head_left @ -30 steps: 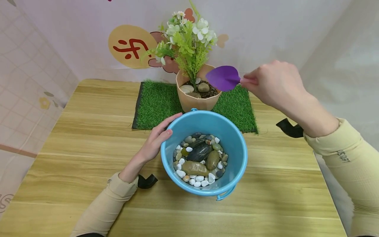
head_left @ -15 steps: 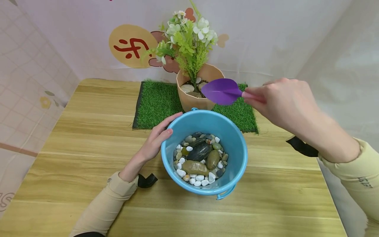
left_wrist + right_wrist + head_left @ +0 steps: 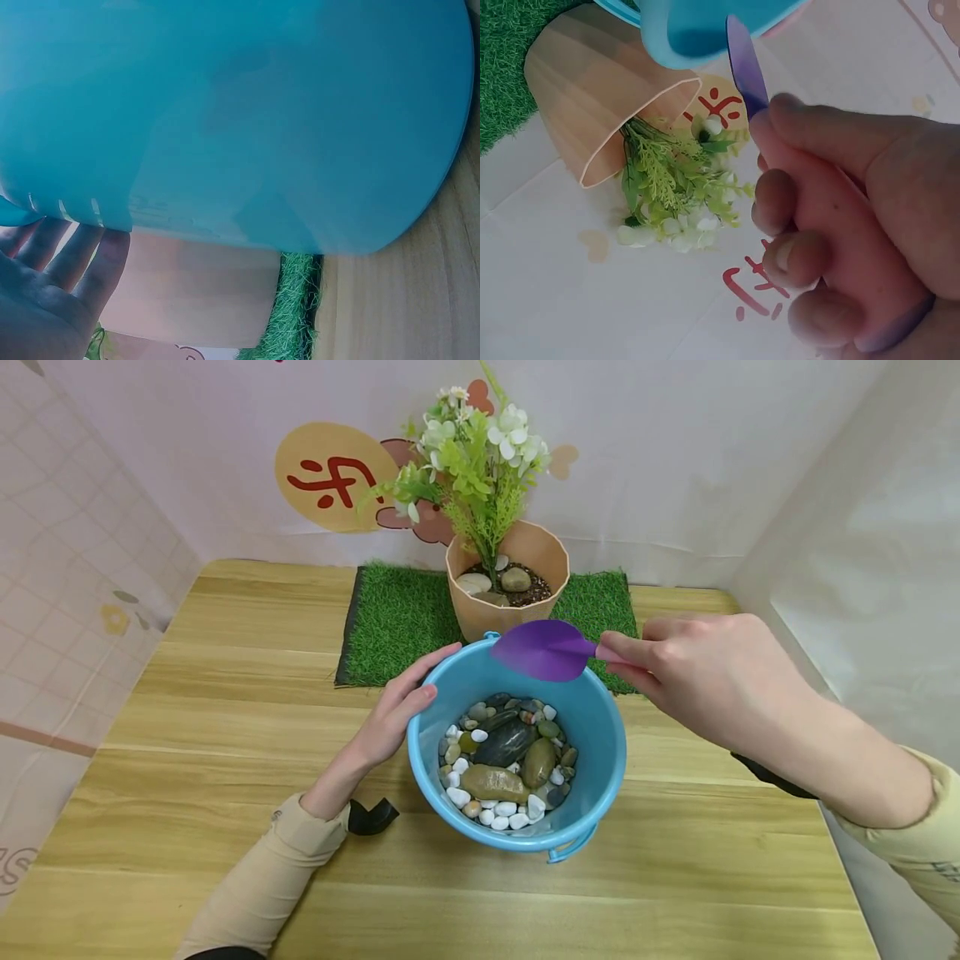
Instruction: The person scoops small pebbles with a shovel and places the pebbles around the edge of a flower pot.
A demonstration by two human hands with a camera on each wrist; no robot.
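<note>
My right hand (image 3: 712,681) grips the pink handle (image 3: 847,232) of a small garden trowel (image 3: 546,652), fingers curled round it. The trowel's purple blade points left and hovers over the far rim of a light-blue bucket (image 3: 611,752). Wet stones (image 3: 507,743) and white pebbles (image 3: 505,811) lie in the bucket's bottom. Against the bucket's left outer side rests my left hand (image 3: 386,718), its thumb at the rim. In the left wrist view its fingers (image 3: 112,251) lie fairly straight against the blue wall.
Behind the bucket, a peach flowerpot (image 3: 501,620) holds soil, stones and a white-flowered plant (image 3: 480,468). It stands on a green turf mat (image 3: 401,627) on the wooden table (image 3: 225,710). A printed cloth (image 3: 660,460) hangs behind the table.
My right hand has brought the trowel down and toward me, from beside the flowerpot to over the bucket's far rim. My left hand and the bucket have stayed in place.
</note>
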